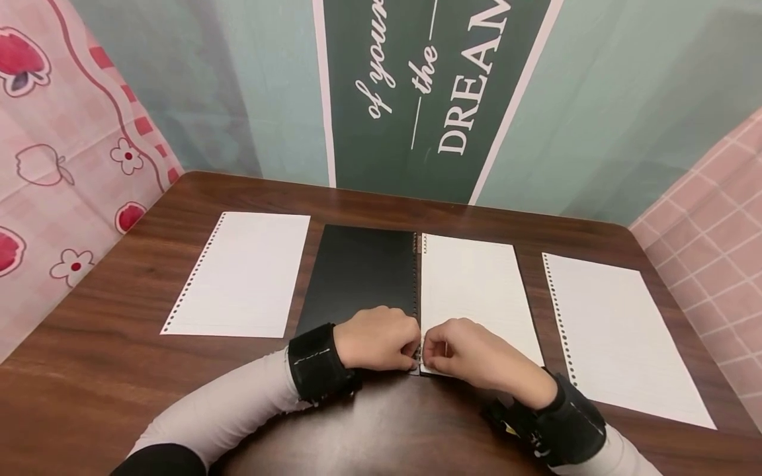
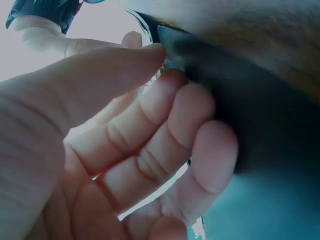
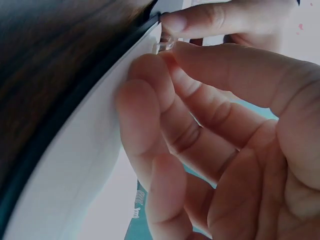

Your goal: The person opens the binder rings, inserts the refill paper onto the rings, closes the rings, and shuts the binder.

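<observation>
A loose-leaf ring binder lies open on the table, its black cover on the left and a stack of white lined paper on the right. Between them runs the spine with its binder rings. My left hand pinches the rings at the spine's near end, its other fingers bent against the black cover. Facing it, my right hand pinches the same end from the paper side. In the right wrist view a clear ring shows at the thumb tip, beside the left thumb. The fingers hide part of the rings.
A white sheet with punched holes lies left of the binder, and another punched sheet lies to its right. The brown wooden table meets a green wall covering at its far edge.
</observation>
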The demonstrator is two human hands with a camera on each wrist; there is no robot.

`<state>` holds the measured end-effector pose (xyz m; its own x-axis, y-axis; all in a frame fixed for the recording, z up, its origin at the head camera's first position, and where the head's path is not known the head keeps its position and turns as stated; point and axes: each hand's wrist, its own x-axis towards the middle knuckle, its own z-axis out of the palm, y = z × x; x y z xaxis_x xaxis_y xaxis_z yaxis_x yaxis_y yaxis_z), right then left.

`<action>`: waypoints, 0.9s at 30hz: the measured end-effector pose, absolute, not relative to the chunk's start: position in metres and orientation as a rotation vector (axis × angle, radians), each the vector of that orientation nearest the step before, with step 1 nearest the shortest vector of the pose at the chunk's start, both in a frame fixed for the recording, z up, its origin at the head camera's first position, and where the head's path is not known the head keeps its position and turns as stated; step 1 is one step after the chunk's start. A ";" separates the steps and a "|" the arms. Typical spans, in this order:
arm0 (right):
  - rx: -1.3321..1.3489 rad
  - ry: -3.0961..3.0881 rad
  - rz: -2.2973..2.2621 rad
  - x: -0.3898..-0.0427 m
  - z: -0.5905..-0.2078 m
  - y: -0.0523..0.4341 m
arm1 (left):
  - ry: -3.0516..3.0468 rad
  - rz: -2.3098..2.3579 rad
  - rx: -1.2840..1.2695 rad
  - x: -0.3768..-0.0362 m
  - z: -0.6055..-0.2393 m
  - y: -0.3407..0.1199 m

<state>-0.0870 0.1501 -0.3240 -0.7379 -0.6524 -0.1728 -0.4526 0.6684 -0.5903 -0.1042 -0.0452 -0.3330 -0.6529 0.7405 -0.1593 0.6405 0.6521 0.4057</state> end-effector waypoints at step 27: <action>-1.004 2.408 -0.830 -0.094 -0.327 0.151 | 2.432 0.497 1.100 -0.116 -0.338 -0.046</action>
<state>-0.0939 0.1514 -0.3274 -0.6613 -0.7384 -0.1321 -0.5002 0.5653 -0.6559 -0.1157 -0.0461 -0.3378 -0.5969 0.7690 -0.2287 0.6175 0.6224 0.4810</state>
